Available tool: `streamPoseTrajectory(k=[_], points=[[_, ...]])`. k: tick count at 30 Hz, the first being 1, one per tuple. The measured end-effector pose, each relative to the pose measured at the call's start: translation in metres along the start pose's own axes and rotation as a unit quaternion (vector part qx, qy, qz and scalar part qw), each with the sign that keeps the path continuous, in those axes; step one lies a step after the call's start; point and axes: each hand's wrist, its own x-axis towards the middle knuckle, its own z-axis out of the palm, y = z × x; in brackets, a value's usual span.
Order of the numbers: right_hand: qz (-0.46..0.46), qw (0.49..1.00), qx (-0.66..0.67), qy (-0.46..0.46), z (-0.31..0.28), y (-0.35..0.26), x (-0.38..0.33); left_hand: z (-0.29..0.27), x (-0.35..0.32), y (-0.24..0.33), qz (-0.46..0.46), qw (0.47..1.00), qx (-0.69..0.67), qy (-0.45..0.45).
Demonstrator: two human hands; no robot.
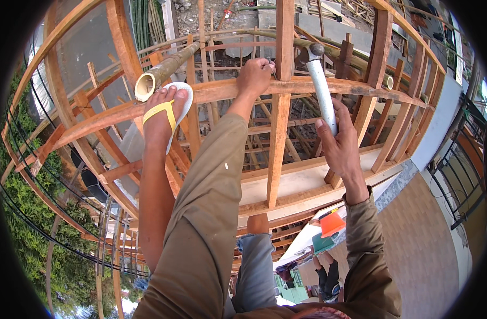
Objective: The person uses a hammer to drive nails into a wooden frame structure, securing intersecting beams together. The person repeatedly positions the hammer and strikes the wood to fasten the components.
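Observation:
My right hand (340,141) is closed round the light-coloured tubular handle of a hammer (320,90), whose metal head points up and away, right of an upright wooden post (284,40). My left hand (254,78) is closed in a pinch against the left side of that post, just above a curved wooden beam (222,90). Whatever small thing its fingertips hold is too small to make out. The hammer head is apart from the post and the left hand. My bare leg reaches forward, with the foot in a yellow-strapped flip-flop (187,103) on the beam.
A thick bamboo pole (171,69) ends beside my foot. Timber framing with open gaps surrounds me, rubble lying far below. Black cables (31,199) run along the left, before green foliage (28,234). At lower right, a person (329,279) is down near the tiled floor (413,234).

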Motion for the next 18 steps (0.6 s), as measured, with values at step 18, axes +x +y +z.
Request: streamPoseTrajectory(k=[18], points=[[-0.149, 0.957, -0.226, -0.102, -0.007, -0.065, 0.064, -0.001, -0.008, 0.001, 0.005, 1.0, -0.004, -0.006]])
